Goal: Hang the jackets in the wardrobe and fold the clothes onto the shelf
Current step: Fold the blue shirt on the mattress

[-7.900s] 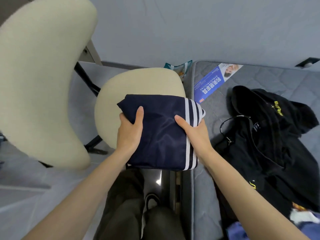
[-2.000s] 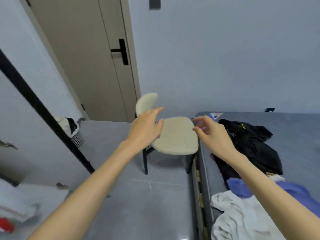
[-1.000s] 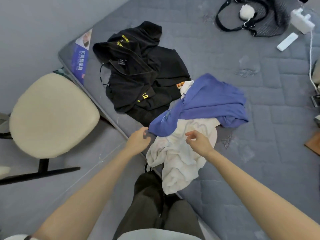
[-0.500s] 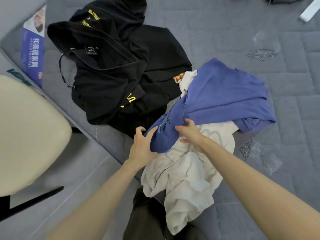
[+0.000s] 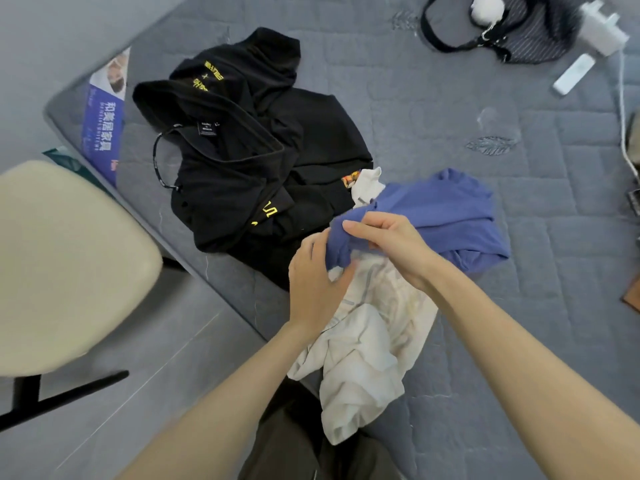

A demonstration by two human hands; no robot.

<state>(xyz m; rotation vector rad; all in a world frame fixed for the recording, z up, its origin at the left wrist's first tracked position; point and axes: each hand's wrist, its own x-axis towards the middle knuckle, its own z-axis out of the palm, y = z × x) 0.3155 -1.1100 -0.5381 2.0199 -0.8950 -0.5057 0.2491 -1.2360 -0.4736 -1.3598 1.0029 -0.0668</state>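
Observation:
A blue shirt (image 5: 446,216) lies crumpled on the grey mattress (image 5: 485,341), on top of a white garment (image 5: 367,355) that hangs over the bed's edge. My left hand (image 5: 313,285) and my right hand (image 5: 391,247) both grip the shirt's near end, lifting a bunched fold of it. A black hooded jacket (image 5: 252,157) with yellow lettering lies spread out to the left of the shirt.
A cream chair seat (image 5: 59,265) stands on the floor left of the bed. A blue leaflet (image 5: 102,126) lies at the mattress corner. A black striped bag (image 5: 519,29), a white charger (image 5: 602,29) and a white remote (image 5: 571,74) lie at the far right.
Both hands have closed on the blue shirt's near end and raised it into a bunch. Earlier they carried a folded navy garment away and came back empty.

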